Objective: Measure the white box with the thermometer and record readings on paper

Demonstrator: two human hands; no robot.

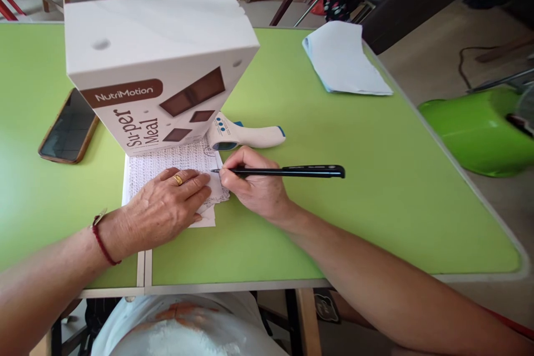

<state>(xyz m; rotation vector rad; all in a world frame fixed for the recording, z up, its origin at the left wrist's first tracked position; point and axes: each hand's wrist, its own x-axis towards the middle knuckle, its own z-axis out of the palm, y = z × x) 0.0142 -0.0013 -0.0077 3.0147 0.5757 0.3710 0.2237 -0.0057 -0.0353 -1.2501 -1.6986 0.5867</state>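
Observation:
Densely handwritten sheets of paper (167, 162) lie on the green table, stacked unevenly. My left hand (164, 203) rests flat on them, fingers stretched toward the right, with a ring on one finger. In my right hand (258, 186) a black pen (300, 171) is pinched near its point, tilted almost level, its tip at the paper just beyond my left fingertips. Right behind the sheets stands a white NutriMotion box (167, 67), which hides their far edge. A white handheld thermometer (250, 134) lies beside the box, close above my right hand.
A smartphone (69, 128) lies left of the box. Folded white paper (344, 58) sits near the table's far right edge. The green table (375, 222) has a pale metal rim and a seam at the front. On the floor at right is a green bucket (475, 130).

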